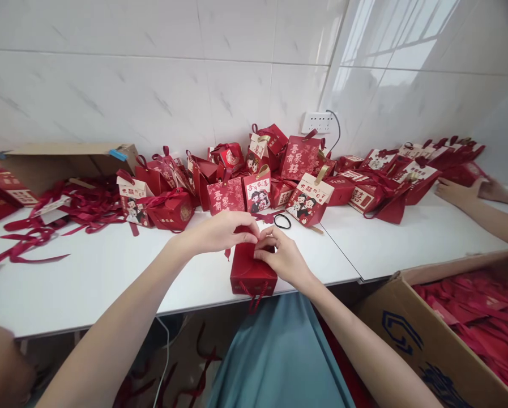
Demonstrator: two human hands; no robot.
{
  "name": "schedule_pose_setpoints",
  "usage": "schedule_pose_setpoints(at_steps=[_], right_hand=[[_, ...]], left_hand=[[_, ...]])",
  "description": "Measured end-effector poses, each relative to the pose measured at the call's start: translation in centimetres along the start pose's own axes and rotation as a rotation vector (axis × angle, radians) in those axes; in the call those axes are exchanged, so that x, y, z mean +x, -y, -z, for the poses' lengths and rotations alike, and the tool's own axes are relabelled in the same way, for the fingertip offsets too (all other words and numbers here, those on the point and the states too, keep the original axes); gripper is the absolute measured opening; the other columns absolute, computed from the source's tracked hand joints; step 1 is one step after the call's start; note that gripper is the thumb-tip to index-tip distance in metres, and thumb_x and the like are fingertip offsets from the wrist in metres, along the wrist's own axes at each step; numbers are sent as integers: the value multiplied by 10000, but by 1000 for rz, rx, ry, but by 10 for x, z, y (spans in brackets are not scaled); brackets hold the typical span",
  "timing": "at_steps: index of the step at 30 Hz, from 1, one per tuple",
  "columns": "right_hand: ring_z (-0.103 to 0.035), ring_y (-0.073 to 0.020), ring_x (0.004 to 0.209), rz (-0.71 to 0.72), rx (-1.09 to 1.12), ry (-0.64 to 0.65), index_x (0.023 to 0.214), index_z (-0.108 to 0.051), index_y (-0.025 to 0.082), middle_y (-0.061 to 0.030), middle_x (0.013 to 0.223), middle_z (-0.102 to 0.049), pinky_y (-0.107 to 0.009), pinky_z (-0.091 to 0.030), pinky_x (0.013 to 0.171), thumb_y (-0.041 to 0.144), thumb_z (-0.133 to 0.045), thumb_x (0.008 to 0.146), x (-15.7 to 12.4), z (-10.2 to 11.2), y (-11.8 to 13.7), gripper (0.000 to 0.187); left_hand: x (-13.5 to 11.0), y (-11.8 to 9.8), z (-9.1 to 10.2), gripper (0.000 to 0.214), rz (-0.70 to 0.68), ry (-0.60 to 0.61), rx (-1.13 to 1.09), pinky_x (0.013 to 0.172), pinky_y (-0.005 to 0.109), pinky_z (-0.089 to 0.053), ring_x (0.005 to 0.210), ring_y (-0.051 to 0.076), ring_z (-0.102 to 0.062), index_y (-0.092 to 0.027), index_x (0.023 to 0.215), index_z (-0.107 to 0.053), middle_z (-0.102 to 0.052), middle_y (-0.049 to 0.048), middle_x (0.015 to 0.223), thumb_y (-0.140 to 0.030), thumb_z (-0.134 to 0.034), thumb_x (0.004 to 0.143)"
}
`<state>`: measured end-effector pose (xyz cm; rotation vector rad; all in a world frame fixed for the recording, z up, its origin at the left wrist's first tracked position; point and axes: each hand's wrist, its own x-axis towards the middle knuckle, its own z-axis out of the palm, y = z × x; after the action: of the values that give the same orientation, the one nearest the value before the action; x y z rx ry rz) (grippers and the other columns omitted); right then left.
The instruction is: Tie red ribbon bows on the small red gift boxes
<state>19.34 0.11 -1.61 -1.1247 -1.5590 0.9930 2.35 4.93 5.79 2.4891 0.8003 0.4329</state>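
A small red gift box [252,273] stands at the front edge of the white table [109,272], with a red cord hanging from its front. My left hand [220,233] curls over the box's top from the left, fingers pinched at the closure. My right hand [281,255] pinches the top from the right, where a bit of red ribbon shows. Both hands meet over the box's top.
Several finished red boxes [279,175] crowd the back of the table. Loose red ribbons [67,212] and an open carton [62,161] lie left. A black hair tie [282,221] sits behind the box. A carton of red flat packs [470,323] stands right. Another person's hands [466,192] rest far right.
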Motion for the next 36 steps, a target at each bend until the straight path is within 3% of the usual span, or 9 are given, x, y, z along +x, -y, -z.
schedule_pose_setpoints(at_steps=[8,13,19,28,36], right_hand=[[-662,-169,733,20,32,31,792,-509,224,21,738,-687,-279,-467,689,188,-586,681,2,1,-2,140],[-659,-168,706,14,50,-22,730,-489,222,29,695,-668,-283,-479,691,220,-627,659,0,-2,-4,155],[-642,-168,692,66,80,-136,707,-489,218,7,695,-638,-275,-488,648,279,-640,683,-5,-5,-9,164],[-601,-164,689,99,-46,-164,700,-531,205,-10,708,-624,-297,-483,675,244,-577,691,-9,-1,2,60],[-584,-154,666,87,-65,-180,688,-539,205,2,696,-620,-288,-470,654,221,-570,690,-9,0,-2,35]], left_hand=[[3,-1,-6,77,10,10,-178,670,192,-448,710,106,-604,-183,788,-655,-680,-29,777,-245,-611,774],[7,6,-9,106,66,-103,-77,737,241,-452,764,133,-595,-185,757,-629,-662,-16,801,-285,-593,770],[-5,23,-34,128,204,-214,-162,699,272,-461,718,143,-575,-179,734,-589,-643,7,765,-293,-550,777],[-25,16,-58,73,68,-386,-61,852,340,-437,891,178,-563,-177,739,-612,-651,48,871,-192,-547,768],[-30,6,-64,142,81,-333,-76,960,405,-403,1044,221,-546,-174,865,-664,-639,80,1070,-257,-582,785]])
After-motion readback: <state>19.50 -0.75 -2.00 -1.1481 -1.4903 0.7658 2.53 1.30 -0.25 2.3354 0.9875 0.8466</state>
